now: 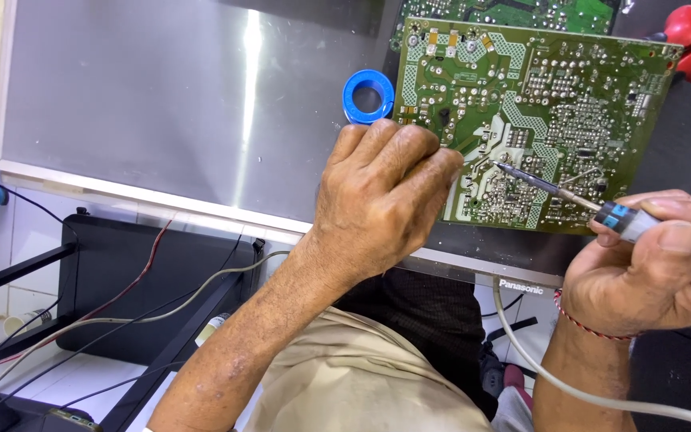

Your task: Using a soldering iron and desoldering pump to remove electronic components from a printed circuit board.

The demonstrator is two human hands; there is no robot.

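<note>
Fingers of the left hand (381,188) curl on the circuit board (537,120); right hand (649,264) grips soldering iron (601,210).

A green circuit board (553,104) lies flat on the grey worktop (161,96), solder side up, its surface crowded with silver joints, pale traces and broad hatched copper areas. It sits slightly skewed, its near edge running close to the front edge of the worktop. A soldering iron (601,212) with a pale grey handle, a blue collar and a thin dark metal shaft slants across the board's near right part, its pointed tip resting on the board near the lower middle, among the hatched pads. A grey cord trails down from the handle.
</note>
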